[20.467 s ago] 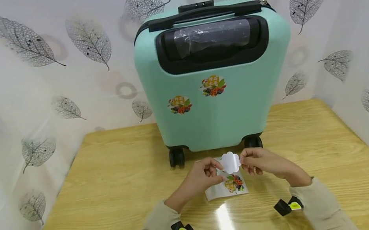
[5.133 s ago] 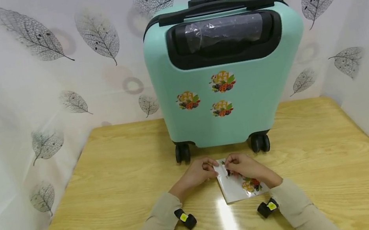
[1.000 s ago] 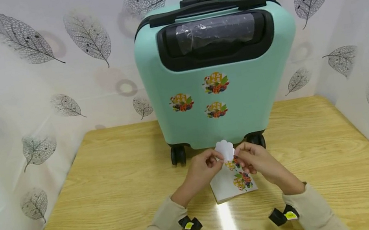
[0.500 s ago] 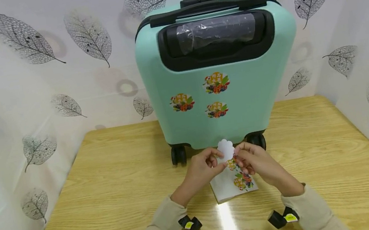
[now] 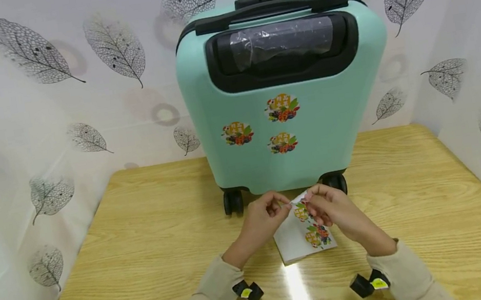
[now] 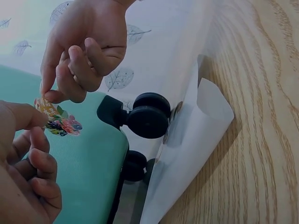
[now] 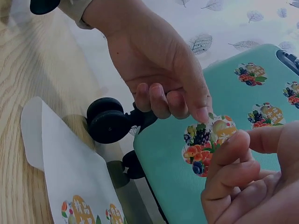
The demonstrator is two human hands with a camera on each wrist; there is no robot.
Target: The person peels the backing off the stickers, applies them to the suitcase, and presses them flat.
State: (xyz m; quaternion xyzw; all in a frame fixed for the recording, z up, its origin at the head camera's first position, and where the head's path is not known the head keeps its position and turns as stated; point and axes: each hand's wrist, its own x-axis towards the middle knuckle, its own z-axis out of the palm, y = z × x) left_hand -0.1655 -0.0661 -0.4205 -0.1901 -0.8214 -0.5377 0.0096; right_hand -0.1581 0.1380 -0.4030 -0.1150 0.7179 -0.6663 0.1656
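Thumb and fingers of my left hand (image 5: 266, 220) pinch one edge of a scalloped round fruit sticker (image 7: 202, 145). Opposite, my right hand (image 5: 334, 211) has its thumb and forefinger on the other edge. From the left wrist view, the sticker (image 6: 58, 120) shows its printed face towards the suitcase, while the head view catches it nearly edge-on. Below the hands lies a folded white sticker sheet (image 5: 289, 241) with several fruit stickers on it. Behind stands a mint-green suitcase (image 5: 325, 122) bearing three such stickers, two higher up and one lower (image 5: 283, 142).
The suitcase rests on black wheels (image 5: 233, 202) on a wooden table (image 5: 163, 224). A leaf-patterned white cloth (image 5: 132, 114) hangs behind and at both sides. Each wrist carries a small black camera (image 5: 249, 293).
Since the oldest frame, a third sticker has appeared on the suitcase's front. Five seconds ago both hands were at the sheet; now they hold a sticker above it, tipped from its white back to edge-on.
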